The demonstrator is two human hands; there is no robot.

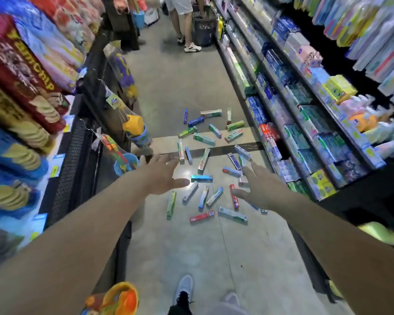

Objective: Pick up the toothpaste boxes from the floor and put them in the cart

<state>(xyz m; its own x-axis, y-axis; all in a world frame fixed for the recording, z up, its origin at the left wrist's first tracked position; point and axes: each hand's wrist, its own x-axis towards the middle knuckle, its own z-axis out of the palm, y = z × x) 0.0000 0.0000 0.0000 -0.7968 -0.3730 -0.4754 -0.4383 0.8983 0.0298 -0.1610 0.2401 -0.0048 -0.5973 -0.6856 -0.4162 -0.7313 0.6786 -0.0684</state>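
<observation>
Fingers (168, 163) on the left hand (162, 176) are straight and spread wide, and they hold nothing. Fingers (248, 171) on the right hand (259, 187) are spread out too, with nothing in them. Both arms reach far out in front, palms down, high over the floor (191, 246).

Past the fingertips and under them lie the toothpaste boxes (205, 164). They are long, thin boxes, thrown about every which way on the grey floor. Some are blue, some green, some white, some red. A shiny blue box (201, 178) sits between the two hands. A red box (234, 200) lies just under the right thumb. Another red box (202, 216) is closer to the body than the fingers.

Beside the right fingers stand shelves (305, 123) full of more boxes. Beside the left fingers hang toys and bags of snacks (21, 87). Far past the fingertips, a person (184, 23) stands next to a dark basket (204, 26).
</observation>
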